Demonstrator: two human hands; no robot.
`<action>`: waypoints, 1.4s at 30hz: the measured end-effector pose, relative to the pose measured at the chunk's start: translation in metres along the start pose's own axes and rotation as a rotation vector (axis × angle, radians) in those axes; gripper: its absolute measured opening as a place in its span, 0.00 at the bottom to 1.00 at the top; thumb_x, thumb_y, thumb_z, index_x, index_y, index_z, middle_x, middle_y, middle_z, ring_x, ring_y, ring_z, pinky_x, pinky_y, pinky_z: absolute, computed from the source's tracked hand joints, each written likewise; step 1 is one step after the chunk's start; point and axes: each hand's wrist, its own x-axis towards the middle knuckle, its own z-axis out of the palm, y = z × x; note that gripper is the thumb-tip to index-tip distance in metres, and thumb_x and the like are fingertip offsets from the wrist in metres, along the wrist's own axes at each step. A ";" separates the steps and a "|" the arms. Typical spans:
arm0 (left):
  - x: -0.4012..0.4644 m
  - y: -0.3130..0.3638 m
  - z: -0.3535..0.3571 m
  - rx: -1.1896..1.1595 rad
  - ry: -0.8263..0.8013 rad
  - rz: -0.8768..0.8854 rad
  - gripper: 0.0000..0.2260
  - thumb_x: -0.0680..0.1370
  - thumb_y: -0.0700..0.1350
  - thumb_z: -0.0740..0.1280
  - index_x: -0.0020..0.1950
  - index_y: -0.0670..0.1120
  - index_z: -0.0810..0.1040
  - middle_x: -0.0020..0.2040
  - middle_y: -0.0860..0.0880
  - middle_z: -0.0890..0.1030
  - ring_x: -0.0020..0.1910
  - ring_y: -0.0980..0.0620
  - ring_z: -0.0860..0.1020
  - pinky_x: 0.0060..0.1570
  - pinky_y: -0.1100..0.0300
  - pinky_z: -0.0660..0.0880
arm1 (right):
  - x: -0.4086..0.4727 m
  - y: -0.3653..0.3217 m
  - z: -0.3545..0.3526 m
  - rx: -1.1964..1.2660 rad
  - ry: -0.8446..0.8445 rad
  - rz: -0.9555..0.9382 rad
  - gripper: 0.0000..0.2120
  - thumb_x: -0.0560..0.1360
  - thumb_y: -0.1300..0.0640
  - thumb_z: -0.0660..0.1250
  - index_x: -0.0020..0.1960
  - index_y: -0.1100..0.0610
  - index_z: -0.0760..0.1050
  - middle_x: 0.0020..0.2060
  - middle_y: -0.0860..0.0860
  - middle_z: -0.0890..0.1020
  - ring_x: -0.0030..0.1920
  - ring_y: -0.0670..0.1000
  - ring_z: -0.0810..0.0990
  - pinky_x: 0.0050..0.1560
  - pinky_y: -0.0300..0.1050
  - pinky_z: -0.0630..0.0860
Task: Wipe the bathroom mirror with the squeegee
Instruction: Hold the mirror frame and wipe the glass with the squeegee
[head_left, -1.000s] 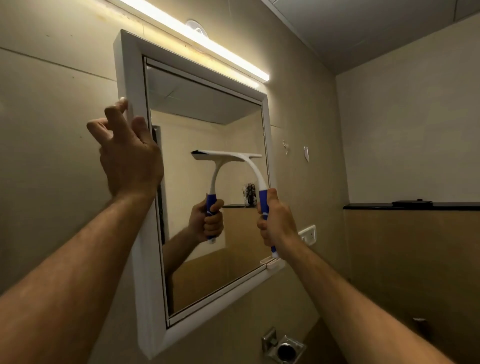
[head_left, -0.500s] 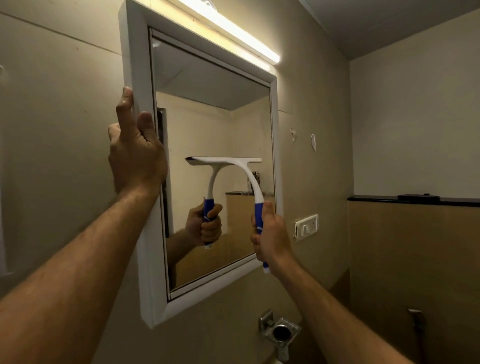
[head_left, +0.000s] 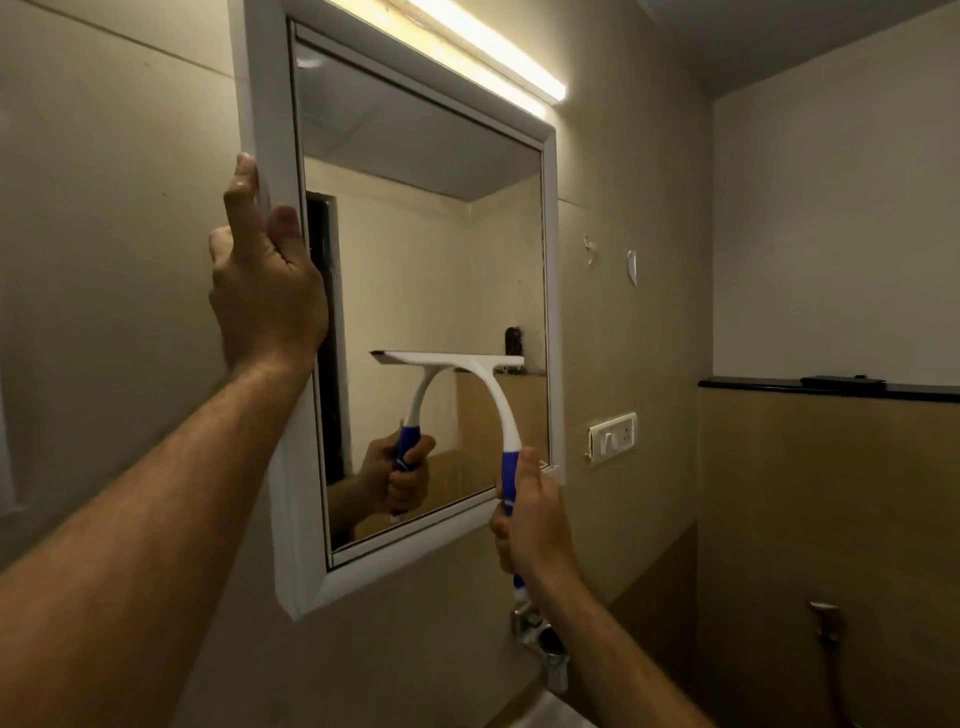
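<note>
A white-framed bathroom mirror (head_left: 270, 119) hangs on the beige wall. My left hand (head_left: 265, 280) grips the frame's left edge, fingers wrapped around it. My right hand (head_left: 535, 525) is closed on the blue handle of a white squeegee (head_left: 493, 395). Its blade lies flat and level against the lower right part of the glass, near the frame's right side. The glass reflects the squeegee and my right hand.
A lit tube light (head_left: 488, 57) runs above the mirror. A white switch plate (head_left: 613, 436) sits to the mirror's right. A chrome tap (head_left: 540, 644) projects below the mirror, under my right wrist. A black ledge (head_left: 831, 387) crosses the right wall, with a spray fitting (head_left: 826, 623) lower down.
The squeegee blade has slid down the glass from its middle toward the lower part, with my right hand following. My left hand stays on the frame's left edge.
</note>
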 end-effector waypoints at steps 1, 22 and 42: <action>0.002 -0.004 -0.001 -0.013 0.027 0.020 0.21 0.84 0.54 0.50 0.78 0.57 0.56 0.63 0.39 0.73 0.50 0.50 0.73 0.47 0.59 0.66 | -0.002 0.000 -0.002 -0.013 -0.005 0.004 0.26 0.80 0.38 0.48 0.51 0.59 0.72 0.28 0.49 0.69 0.23 0.44 0.66 0.23 0.37 0.64; 0.005 -0.019 0.004 0.001 0.029 0.069 0.22 0.83 0.57 0.51 0.77 0.58 0.58 0.67 0.43 0.73 0.51 0.60 0.68 0.40 0.80 0.59 | -0.006 0.016 -0.038 0.191 -0.187 0.033 0.20 0.73 0.38 0.60 0.59 0.47 0.73 0.31 0.51 0.78 0.26 0.49 0.74 0.25 0.42 0.71; 0.007 -0.018 0.004 0.000 0.078 0.115 0.23 0.84 0.54 0.53 0.78 0.51 0.58 0.70 0.47 0.71 0.58 0.64 0.69 0.43 0.88 0.61 | -0.002 0.002 -0.042 0.115 -0.060 -0.035 0.24 0.70 0.35 0.61 0.58 0.48 0.76 0.31 0.51 0.77 0.23 0.43 0.73 0.21 0.36 0.68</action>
